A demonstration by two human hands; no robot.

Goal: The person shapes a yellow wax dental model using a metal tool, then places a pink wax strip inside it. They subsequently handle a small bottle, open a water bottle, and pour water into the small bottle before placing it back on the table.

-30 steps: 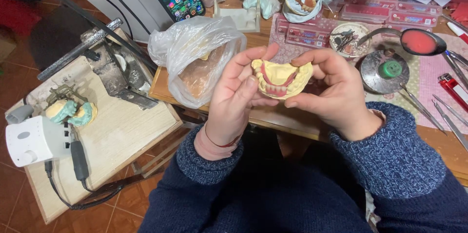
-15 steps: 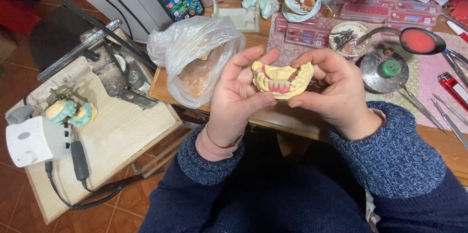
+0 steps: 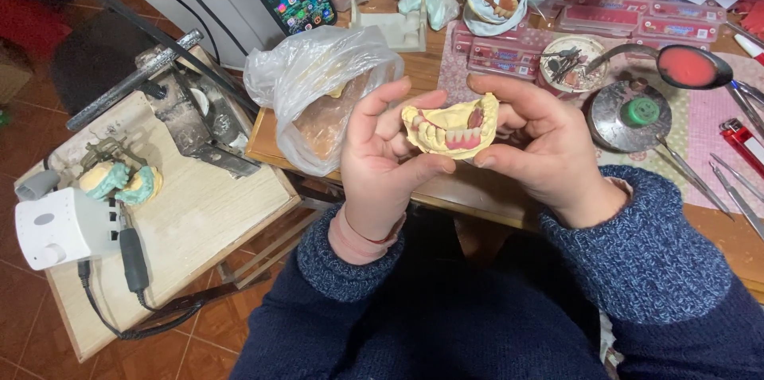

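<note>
Centrally, in the head view, a yellow plaster dental model (image 3: 452, 127) carrying a row of pale teeth set in pink wax is held up between both hands above the edge of the wooden workbench (image 3: 414, 77). The left hand (image 3: 390, 153) is partly closed, thumb under the cast and fingers curled behind one end; the right hand (image 3: 541, 145) is likewise half curled, gripping the other end with thumb below and fingers over the top. This two-point hold appears to turn the tooth row toward the camera, probably for inspection. The cast looks matt and chalky, the wax smooth and glossy.

Just behind the left hand lies a crumpled clear plastic bag (image 3: 318, 85) with tan material inside. Near the right hand stand a round metal dish (image 3: 629, 113) with a green knob and slender metal instruments (image 3: 716, 181) on a pink mat. Well apart, on a low wooden board (image 3: 207, 213), rest a white motor unit (image 3: 56, 229) and another mounted cast (image 3: 119, 181).
</note>
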